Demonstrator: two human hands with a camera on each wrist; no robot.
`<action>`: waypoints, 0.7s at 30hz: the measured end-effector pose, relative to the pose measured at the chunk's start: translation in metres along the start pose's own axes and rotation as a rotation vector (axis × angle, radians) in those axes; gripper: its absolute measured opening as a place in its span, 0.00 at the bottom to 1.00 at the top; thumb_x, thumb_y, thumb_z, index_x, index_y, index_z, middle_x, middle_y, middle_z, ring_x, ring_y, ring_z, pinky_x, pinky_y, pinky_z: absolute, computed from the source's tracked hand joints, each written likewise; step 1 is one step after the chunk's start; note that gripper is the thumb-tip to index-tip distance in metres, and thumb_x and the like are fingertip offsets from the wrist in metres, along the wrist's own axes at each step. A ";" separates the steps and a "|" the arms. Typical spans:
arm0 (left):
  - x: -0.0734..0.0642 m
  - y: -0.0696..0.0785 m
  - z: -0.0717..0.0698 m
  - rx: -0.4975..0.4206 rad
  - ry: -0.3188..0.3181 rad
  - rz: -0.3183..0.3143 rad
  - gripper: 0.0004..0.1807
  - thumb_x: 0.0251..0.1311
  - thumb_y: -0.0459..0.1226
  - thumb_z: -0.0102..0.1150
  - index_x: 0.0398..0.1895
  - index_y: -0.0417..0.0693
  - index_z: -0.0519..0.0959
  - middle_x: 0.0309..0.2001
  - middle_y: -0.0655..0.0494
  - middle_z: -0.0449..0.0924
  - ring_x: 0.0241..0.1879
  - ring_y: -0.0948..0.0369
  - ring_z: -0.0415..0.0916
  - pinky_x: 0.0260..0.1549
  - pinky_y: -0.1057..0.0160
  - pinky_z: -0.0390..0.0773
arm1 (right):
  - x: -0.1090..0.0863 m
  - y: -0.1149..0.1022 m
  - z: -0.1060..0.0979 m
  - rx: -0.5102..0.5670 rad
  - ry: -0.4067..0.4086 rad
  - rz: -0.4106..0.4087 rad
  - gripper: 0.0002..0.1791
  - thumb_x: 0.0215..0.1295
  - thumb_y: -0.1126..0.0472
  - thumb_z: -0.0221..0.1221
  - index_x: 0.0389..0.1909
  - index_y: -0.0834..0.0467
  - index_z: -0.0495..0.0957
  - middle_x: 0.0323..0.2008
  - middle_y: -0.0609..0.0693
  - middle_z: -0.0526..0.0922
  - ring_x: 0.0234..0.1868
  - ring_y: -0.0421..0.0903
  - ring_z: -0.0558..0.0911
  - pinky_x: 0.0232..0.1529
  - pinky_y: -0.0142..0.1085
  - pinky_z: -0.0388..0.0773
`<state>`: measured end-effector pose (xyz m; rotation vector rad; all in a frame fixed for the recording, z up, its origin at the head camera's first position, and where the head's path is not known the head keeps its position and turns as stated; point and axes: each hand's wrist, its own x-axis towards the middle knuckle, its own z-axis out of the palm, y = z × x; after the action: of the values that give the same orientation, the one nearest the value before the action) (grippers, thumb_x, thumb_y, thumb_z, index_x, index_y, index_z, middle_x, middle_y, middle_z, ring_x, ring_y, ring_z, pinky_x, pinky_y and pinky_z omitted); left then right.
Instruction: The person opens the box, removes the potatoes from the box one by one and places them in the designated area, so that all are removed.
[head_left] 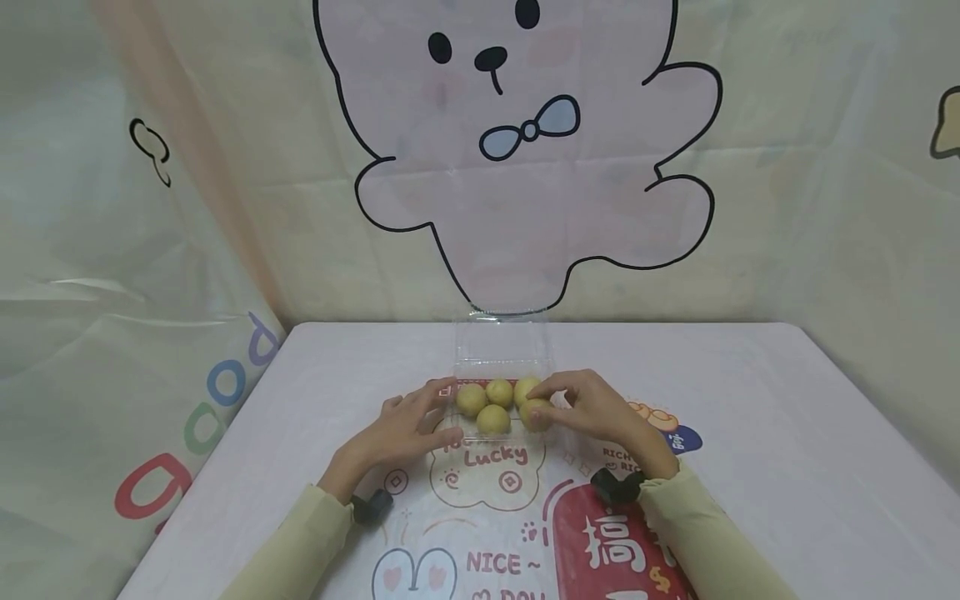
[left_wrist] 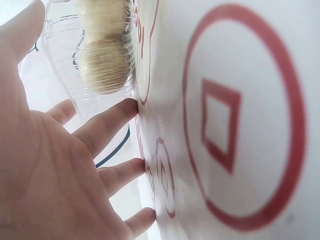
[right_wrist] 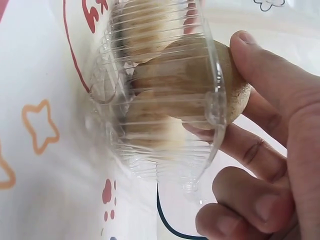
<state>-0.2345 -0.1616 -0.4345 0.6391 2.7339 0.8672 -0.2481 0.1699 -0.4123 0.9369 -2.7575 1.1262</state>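
Bear-printed backdrop (head_left: 525, 217) behind, white tablecloth (head_left: 750, 400) below, one clear plastic clamshell box (right_wrist: 219, 85), its lid (head_left: 502, 340) raised, ribbed wall partly veiling five round yellow-brown fruits (head_left: 493, 419) within, right hand (head_left: 588, 408) pinching one fruit jutting above the rim, left hand (head_left: 405, 423) spread wide beside the box.

We see the right hand (right_wrist: 285, 145) pinching a tan ball (right_wrist: 235, 97) that projects from a clear ribbed box (right_wrist: 218, 82), which holds more balls (right_wrist: 150, 42) and rests on a white surface (right_wrist: 55, 170) printed in red and orange.
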 end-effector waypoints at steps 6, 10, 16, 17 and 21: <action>0.000 0.000 -0.001 -0.007 -0.001 -0.008 0.49 0.61 0.69 0.56 0.81 0.70 0.48 0.75 0.57 0.68 0.79 0.54 0.57 0.76 0.34 0.41 | 0.001 -0.002 -0.001 0.026 0.012 -0.004 0.14 0.62 0.49 0.71 0.47 0.49 0.88 0.42 0.42 0.90 0.37 0.38 0.78 0.38 0.32 0.74; -0.001 0.000 -0.002 -0.012 -0.002 -0.011 0.49 0.61 0.69 0.56 0.81 0.70 0.49 0.75 0.57 0.68 0.79 0.54 0.57 0.76 0.35 0.41 | 0.002 -0.003 -0.002 0.044 0.020 -0.008 0.15 0.62 0.51 0.71 0.47 0.50 0.88 0.40 0.43 0.89 0.30 0.39 0.73 0.30 0.30 0.68; -0.001 -0.001 -0.002 -0.015 -0.003 -0.016 0.49 0.61 0.69 0.56 0.81 0.70 0.49 0.75 0.57 0.68 0.79 0.54 0.57 0.76 0.35 0.40 | 0.002 -0.007 -0.001 0.056 0.040 -0.026 0.15 0.60 0.52 0.72 0.47 0.50 0.88 0.40 0.43 0.89 0.26 0.39 0.69 0.27 0.29 0.66; -0.001 -0.001 -0.002 -0.014 -0.005 -0.018 0.49 0.61 0.69 0.56 0.81 0.70 0.48 0.75 0.57 0.68 0.79 0.54 0.56 0.77 0.35 0.40 | 0.002 -0.007 -0.001 0.055 0.045 -0.031 0.15 0.60 0.52 0.72 0.47 0.50 0.88 0.40 0.43 0.89 0.26 0.39 0.69 0.26 0.29 0.66; 0.000 -0.001 -0.001 -0.009 -0.008 -0.022 0.49 0.61 0.70 0.56 0.81 0.72 0.48 0.75 0.58 0.68 0.79 0.54 0.56 0.77 0.35 0.40 | 0.001 -0.007 -0.001 0.047 0.066 -0.043 0.14 0.60 0.53 0.73 0.47 0.49 0.88 0.41 0.43 0.89 0.25 0.39 0.69 0.26 0.29 0.66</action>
<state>-0.2347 -0.1630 -0.4343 0.6078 2.7232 0.8693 -0.2457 0.1659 -0.4073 0.9415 -2.6571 1.1972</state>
